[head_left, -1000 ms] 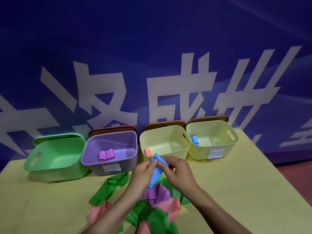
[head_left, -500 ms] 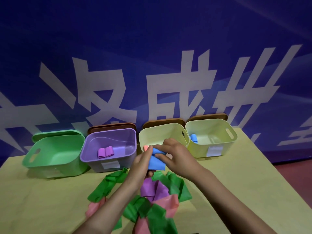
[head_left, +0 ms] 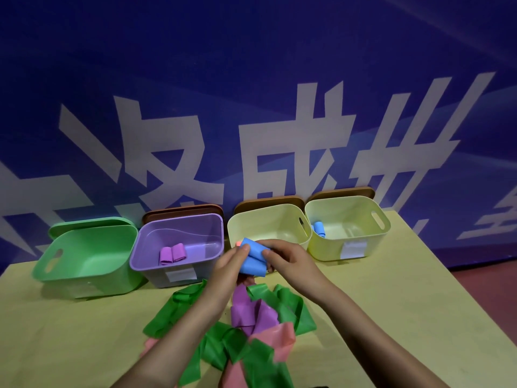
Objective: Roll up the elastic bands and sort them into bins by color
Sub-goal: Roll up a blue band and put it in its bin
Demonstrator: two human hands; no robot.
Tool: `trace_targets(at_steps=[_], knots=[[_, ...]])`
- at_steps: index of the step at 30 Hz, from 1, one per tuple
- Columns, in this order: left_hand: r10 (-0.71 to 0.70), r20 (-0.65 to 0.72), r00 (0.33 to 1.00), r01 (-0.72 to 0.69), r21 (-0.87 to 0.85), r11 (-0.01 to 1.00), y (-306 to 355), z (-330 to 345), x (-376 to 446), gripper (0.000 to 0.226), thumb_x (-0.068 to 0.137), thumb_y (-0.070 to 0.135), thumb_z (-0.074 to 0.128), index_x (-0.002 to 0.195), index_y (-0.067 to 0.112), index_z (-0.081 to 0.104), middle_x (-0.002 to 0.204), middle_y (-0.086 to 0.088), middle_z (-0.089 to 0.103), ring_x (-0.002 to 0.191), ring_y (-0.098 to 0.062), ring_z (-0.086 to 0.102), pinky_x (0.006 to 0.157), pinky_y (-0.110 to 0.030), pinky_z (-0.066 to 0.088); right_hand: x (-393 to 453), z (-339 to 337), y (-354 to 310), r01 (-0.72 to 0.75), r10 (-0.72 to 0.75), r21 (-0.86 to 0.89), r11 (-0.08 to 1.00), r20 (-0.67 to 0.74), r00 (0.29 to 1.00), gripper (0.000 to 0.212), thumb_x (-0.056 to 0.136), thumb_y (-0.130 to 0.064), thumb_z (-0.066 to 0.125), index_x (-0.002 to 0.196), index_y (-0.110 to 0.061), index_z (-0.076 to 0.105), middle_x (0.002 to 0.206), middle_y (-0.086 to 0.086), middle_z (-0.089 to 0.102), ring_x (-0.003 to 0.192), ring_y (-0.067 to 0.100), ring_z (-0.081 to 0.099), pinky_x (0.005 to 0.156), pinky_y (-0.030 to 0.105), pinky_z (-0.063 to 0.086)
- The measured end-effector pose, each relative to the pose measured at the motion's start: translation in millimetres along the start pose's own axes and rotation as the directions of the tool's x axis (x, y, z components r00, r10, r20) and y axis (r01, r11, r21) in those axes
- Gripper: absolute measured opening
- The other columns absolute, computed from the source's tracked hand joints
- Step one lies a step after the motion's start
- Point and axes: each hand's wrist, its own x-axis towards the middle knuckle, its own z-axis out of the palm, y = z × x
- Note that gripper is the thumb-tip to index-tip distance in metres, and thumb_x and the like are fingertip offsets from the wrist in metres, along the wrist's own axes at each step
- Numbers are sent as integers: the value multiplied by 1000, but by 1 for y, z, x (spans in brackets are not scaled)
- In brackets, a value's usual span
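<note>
From the head view, both hands meet over the middle of the yellow worktop (head_left: 391,317), just in front of the row of bins. The left hand (head_left: 228,266) and the right hand (head_left: 288,260) pinch a blue band (head_left: 253,259) between them, fingers curled round it; the band is partly rolled into a thick wad, its loose end hanging down toward the near side.

Under the wrists lies a tangled heap of unrolled bands: green bands (head_left: 179,309), a purple band (head_left: 249,312) and pink bands (head_left: 279,340), all overlapping.

Along the far edge stand four bins. The green bin (head_left: 84,264) at far left is tilted toward the camera. Just right of it, the purple bin (head_left: 181,236) holds two purple rolls (head_left: 172,254) side by side. The left yellow bin (head_left: 268,225) sits behind the hands, with a small pink roll (head_left: 238,243) showing just beside the left fingertips. The right yellow bin (head_left: 347,228) holds a blue roll (head_left: 319,228) at its left wall.
</note>
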Motion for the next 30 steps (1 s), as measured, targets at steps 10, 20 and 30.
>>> trace_targets(at_steps=[10, 20, 30], knots=[[56, -123, 991, -50, 47, 998, -9, -14, 2, 18, 91, 20, 61, 77, 10, 69, 76, -8, 62, 74, -19, 56, 74, -33, 46, 6, 20, 14, -44, 54, 161, 986, -59, 997, 22, 89, 3, 60, 89, -19, 62, 79, 2, 63, 74, 13, 59, 69, 23, 49], [-53, -37, 998, 53, 19, 998, -3, -28, 7, 10, 88, 13, 63, 88, 7, 72, 83, -11, 71, 72, -16, 66, 62, -21, 53, 8, 25, 17, -15, 24, 122, 992, -75, 997, 17, 85, 2, 65, 93, -13, 69, 84, 7, 70, 75, 10, 63, 72, 21, 52], [-71, -350, 934, -31, -278, 960, -12, -25, -7, 10, 90, 4, 60, 84, 3, 67, 87, -15, 67, 76, -19, 64, 65, -21, 55, 5, 64, 17, 169, -242, -244, 955, -310, 919, 17, 78, -12, 71, 94, -14, 74, 77, -7, 60, 69, 6, 58, 66, 11, 44]])
